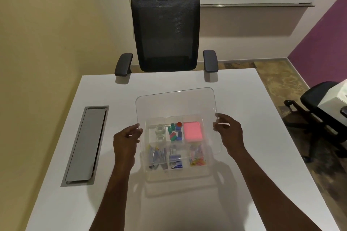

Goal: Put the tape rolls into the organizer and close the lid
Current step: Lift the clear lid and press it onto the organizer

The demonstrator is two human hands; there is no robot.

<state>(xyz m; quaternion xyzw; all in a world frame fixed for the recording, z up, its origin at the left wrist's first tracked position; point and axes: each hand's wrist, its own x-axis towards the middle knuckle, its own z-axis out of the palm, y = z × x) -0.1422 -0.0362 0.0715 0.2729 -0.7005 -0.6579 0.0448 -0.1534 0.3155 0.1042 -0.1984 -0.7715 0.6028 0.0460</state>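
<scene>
Head view: left hand and right hand pinch opposite edges of the clear plastic lid, holding it level above the clear compartmented organizer, probably to align it. Clear tape rolls already lie in its far-left compartment, beside coloured pins.
</scene>
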